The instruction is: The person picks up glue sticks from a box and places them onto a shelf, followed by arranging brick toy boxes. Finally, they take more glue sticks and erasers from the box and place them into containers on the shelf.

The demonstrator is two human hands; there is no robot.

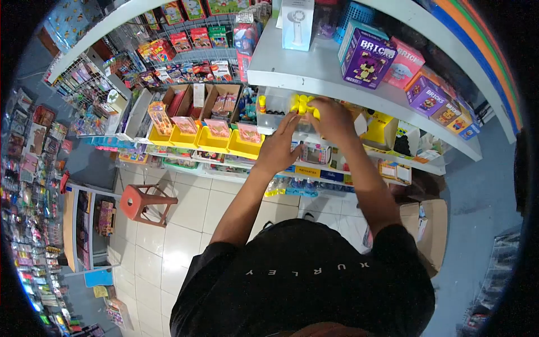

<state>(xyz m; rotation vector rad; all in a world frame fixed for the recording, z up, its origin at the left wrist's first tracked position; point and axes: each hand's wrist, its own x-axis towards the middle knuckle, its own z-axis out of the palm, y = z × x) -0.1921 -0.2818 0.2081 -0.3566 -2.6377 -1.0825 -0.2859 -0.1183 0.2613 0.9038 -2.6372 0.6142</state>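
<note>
Several small yellow tubs (302, 103) stand grouped in a clear plastic bin (269, 122) on the shelf, just under the upper ledge. My right hand (335, 121) reaches in from the right, its fingers curled against the rightmost yellow tub. At the bin's front edge, my left hand (277, 147) has its fingers stretched towards the tubs and its thumb apart, with nothing held. A lone yellow tub (262, 103) stands at the bin's left end, beside dark round items. The right fingertips are partly hidden behind the hand.
Yellow trays (211, 142) with pink packets line the shelf to the left. Boxed brick sets (368, 59) stand on the white upper ledge (275, 67). A red stool (147, 202) is on the tiled floor, and an open cardboard box (435, 233) lies at the right.
</note>
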